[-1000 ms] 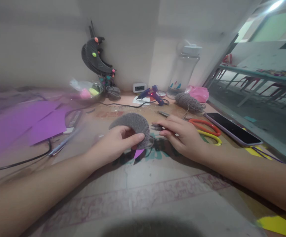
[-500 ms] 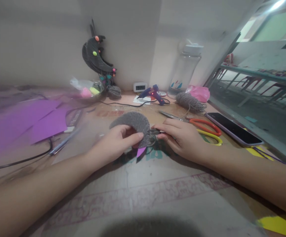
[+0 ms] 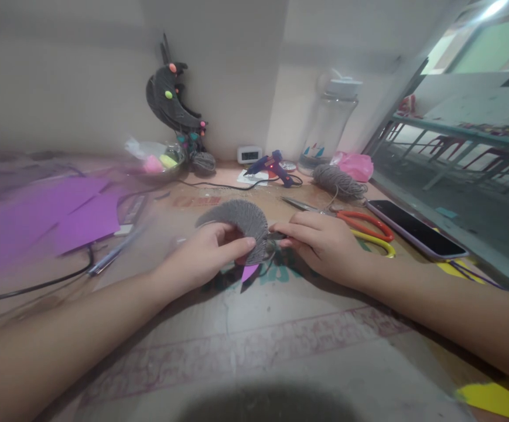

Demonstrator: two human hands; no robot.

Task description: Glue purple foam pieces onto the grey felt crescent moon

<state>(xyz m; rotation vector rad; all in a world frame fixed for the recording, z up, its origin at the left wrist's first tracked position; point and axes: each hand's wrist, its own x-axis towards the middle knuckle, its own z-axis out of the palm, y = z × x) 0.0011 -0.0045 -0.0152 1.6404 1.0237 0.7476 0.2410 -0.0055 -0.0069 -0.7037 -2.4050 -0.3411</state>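
Observation:
A crescent [image 3: 250, 221] wrapped in grey yarn is held just above the table, its bare purple tip [image 3: 249, 273] pointing toward me. My left hand [image 3: 221, 249] grips the crescent's inner curve, thumb on top. At its right edge, my right hand [image 3: 318, 243] pinches a small bundle of grey yarn [image 3: 277, 237] between thumb and fingers; the fingertips partly cover it. Just beyond my right hand lie scissors [image 3: 364, 225] with orange and yellow handles.
At the back are a glue gun [image 3: 274, 167], a small digital clock [image 3: 249, 155], a bottle [image 3: 328, 129] and a yarn skein [image 3: 338, 180]. Purple sheets [image 3: 87, 217] lie left, a phone [image 3: 416, 228] right. Dark crescents [image 3: 168, 97] with coloured balls hang on the wall.
The crescent has tilted slightly, its purple tip showing a little more and lower. My right fingers have shifted slightly on the yarn; both hands keep their hold.

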